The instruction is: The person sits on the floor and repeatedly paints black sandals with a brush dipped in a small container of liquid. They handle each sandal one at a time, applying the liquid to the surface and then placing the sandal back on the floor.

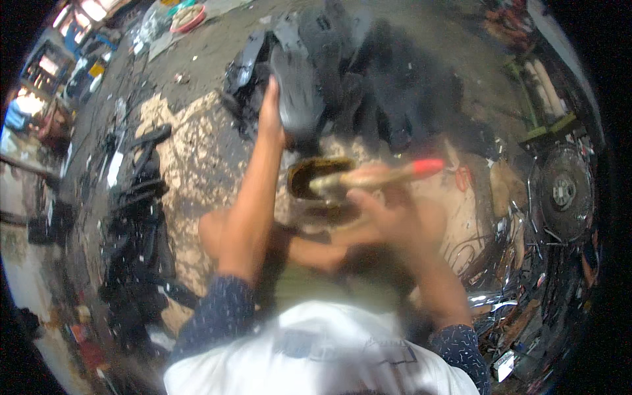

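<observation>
Slightly left of centre, my left hand is closed along the edge of a smooth, dark grey, sole-shaped piece. Several similar dark pieces fan out beyond it, blurred. My right hand grips a paintbrush with a light wooden handle and a red end. The brush's pale head points left, over the opening of a container with a stained yellow-brown rim and a dark inside. Motion blur hides whether the bristles touch what is in it.
A splotched tan sheet covers the floor around me. Black strips and scraps lie at the left. On the right are red-handled scissors, a spoked wheel and tangled wire. A red basin stands far left.
</observation>
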